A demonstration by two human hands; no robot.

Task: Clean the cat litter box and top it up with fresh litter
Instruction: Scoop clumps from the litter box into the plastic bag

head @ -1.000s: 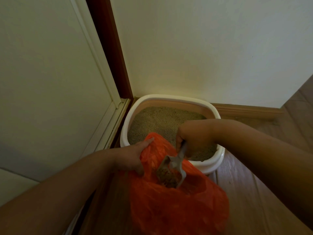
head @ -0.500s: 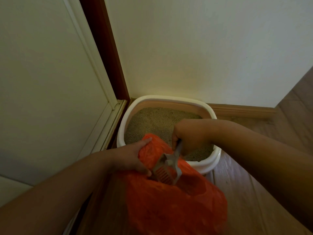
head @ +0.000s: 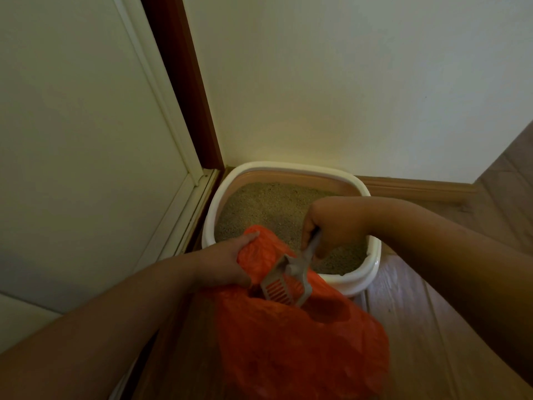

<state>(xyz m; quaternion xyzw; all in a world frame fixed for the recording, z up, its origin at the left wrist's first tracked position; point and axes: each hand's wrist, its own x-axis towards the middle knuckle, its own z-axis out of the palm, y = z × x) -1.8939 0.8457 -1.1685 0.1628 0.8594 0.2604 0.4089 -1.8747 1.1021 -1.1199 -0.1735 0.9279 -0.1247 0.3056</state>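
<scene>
grey scoop (head: 284,285) now emptied (slots bare)

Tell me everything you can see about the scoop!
The litter scoop is pale grey and looks like plastic, with a slim handle and a boxy head with raised sides. Slots are cut through its floor, and orange shows through them. No litter shows in it. The right hand grips the handle from above, so the scoop slants down and left, its head dipped into the mouth of the orange plastic bag, which the left hand holds open just in front of the litter box.
</scene>
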